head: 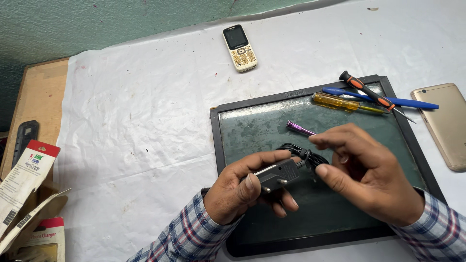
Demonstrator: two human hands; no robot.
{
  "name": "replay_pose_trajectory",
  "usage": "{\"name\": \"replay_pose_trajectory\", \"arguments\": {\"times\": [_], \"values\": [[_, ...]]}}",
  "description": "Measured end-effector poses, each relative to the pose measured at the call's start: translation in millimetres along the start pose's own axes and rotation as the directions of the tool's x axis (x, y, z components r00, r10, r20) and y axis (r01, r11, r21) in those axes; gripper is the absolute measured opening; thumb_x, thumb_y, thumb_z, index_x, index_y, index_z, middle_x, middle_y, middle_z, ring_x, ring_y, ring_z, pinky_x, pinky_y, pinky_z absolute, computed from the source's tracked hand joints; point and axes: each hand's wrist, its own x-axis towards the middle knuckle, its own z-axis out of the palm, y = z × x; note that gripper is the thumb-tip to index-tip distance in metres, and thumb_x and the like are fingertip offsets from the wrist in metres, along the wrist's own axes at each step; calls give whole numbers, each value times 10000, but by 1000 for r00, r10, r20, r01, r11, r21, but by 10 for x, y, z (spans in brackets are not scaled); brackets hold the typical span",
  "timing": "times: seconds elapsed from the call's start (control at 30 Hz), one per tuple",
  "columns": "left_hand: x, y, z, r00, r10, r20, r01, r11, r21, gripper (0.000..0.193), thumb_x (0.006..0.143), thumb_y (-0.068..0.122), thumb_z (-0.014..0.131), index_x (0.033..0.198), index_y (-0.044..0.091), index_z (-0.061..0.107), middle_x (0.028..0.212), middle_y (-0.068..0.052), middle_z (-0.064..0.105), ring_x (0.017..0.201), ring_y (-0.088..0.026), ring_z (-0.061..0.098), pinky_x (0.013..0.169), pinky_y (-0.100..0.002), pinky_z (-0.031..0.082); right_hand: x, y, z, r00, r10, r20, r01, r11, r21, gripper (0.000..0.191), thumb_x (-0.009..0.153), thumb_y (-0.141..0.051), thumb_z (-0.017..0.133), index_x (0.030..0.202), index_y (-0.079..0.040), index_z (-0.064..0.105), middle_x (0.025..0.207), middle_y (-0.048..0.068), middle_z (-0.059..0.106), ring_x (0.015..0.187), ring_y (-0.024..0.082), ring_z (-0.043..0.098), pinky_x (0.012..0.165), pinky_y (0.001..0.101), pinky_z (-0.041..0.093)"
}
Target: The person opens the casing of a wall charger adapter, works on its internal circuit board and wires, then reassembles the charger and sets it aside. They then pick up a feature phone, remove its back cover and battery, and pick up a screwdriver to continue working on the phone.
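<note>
Landmark: black-framed glass panel [247,127].
Left hand [238,191]: palm up, fingers curled, clamping the black charger plug [277,175] above the panel's lower left area.
Right hand [366,177]: palm inward, fingertips pinching the black cable [303,153] at panel centre.

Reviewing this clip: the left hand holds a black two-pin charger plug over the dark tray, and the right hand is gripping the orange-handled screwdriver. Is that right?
Not quite. In the head view the right hand is at the charger's black cable; the orange-handled screwdriver lies untouched on the dark tray rim. The left hand does hold the black two-pin charger plug.
</note>
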Motion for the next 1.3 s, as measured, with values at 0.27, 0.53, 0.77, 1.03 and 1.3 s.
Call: {"name": "replay_pose_trajectory", "arguments": {"times": [0.27, 0.53, 0.77, 1.03, 1.3], "values": [[27, -51, -41, 959, -65, -276, 96, 990, 102, 930, 1000, 687, 389, 1305, -176, 551, 981, -250, 722, 809, -271, 777, 655, -331, 673, -55, 134, 29, 978, 162, 130, -174, 981, 85, 140, 898, -169, 709, 925, -35, 740, 673, -14, 583, 517, 34, 460, 424, 224, 348], [84, -34, 25, 935, 94, -342, 1, 963, 269, 554, 958, 296, 663, 1314, -92, 491, 977, -217, 729, 792, -239, 759, 656, -328, 660, -63, 271, 23, 918, 333, 214, -394, 823, 409, 238, 1009, -214, 611, 975, 19, 645, 650, -12, 504, 511, 50, 400, 422, 227, 315], [62, 4, -32, 922, 162, -350, -102, 978, 184, 495, 982, 231, 666, 1316, -96, 502, 1009, -210, 749, 807, -242, 762, 694, -339, 641, 8, 205, 24, 901, 433, 16, -397, 810, 431, 306, 987, -227, 563, 1126, 43, 606, 754, 23, 604, 490, 39, 437, 375, 201, 350], [12, -20, -41, 951, 175, -254, -127, 972, 197, 484, 966, 192, 707, 1348, -47, 530, 1140, -170, 698, 1028, -220, 716, 869, -374, 643, -20, 280, 24, 841, 418, 344, -538, 567, 624, 461, 1005, -267, 634, 1345, 41, 589, 680, 20, 632, 406, 16, 454, 305, 186, 325], [2, -7, -88, 944, 188, -270, -137, 971, 198, 423, 922, 94, 752, 1285, -16, 564, 1174, -175, 662, 1087, -227, 683, 949, -390, 622, 43, 192, -56, 846, 491, 208, -516, 656, 550, 499, 867, -145, 664, 1330, 26, 590, 822, 112, 741, 434, 17, 485, 322, 190, 343]]}}
